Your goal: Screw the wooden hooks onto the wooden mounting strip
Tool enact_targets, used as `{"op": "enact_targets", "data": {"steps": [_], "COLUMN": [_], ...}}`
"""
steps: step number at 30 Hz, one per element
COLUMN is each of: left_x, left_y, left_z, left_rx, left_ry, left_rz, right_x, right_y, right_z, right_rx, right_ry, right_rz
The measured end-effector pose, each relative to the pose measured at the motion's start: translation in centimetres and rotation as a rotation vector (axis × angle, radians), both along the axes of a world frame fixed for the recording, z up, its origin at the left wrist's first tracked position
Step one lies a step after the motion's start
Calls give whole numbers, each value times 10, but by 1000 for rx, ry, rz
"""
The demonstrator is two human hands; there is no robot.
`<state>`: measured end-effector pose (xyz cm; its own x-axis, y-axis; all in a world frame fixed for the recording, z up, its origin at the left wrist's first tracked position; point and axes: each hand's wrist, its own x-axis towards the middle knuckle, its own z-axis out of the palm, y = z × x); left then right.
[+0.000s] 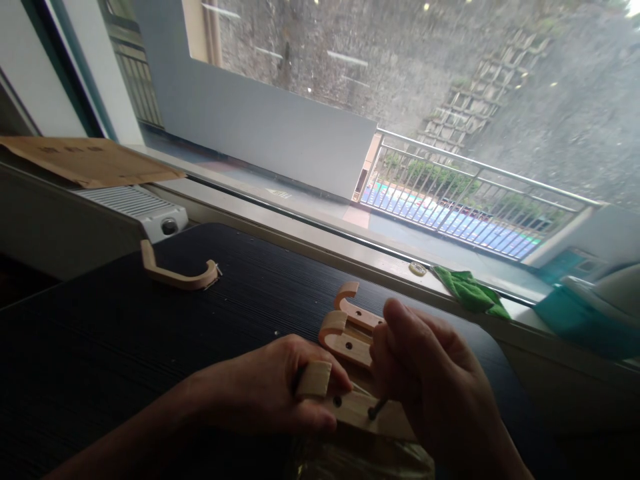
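My left hand (273, 387) is closed around a light wooden hook (345, 403) with holes in its flat stem. My right hand (435, 383) pinches a small dark screw (376, 408) whose tip sits at the stem of that hook. Just behind the hands, two more wooden hooks (350, 327) lie side by side on the dark ribbed table (100, 347). Another wooden hook (177, 273) lies alone at the far left of the table.
A window sill (320, 233) runs behind the table, with a green cloth (470, 290) and a small round disc (417, 269) on it. A brown cardboard sheet (85, 160) rests on a white radiator (135, 203) at left. Crinkled clear plastic (360, 460) lies under my hands.
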<state>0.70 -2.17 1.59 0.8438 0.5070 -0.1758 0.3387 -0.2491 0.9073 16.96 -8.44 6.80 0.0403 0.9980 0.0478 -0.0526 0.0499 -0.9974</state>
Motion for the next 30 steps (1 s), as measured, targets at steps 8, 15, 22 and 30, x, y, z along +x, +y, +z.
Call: {"op": "enact_targets", "data": {"steps": [8,15,22,30], "left_x": [1,0,0,1], "left_y": [-1,-1,-2,0], "left_z": [-1,1,-4,-4], "left_rx": [7,-50,9,12], "left_ry": [-31,-62,-26,-20], "left_rz": [-8,-16,-2,14], "right_x": [0,0,-3,-4], "right_y": [0,1,10,0], "right_z": [-1,-1,-4,-13], "right_rx": [2,19,-16,123], "right_ry": [0,-133,21,-248], "right_rz": [49,192,-101,-297]}}
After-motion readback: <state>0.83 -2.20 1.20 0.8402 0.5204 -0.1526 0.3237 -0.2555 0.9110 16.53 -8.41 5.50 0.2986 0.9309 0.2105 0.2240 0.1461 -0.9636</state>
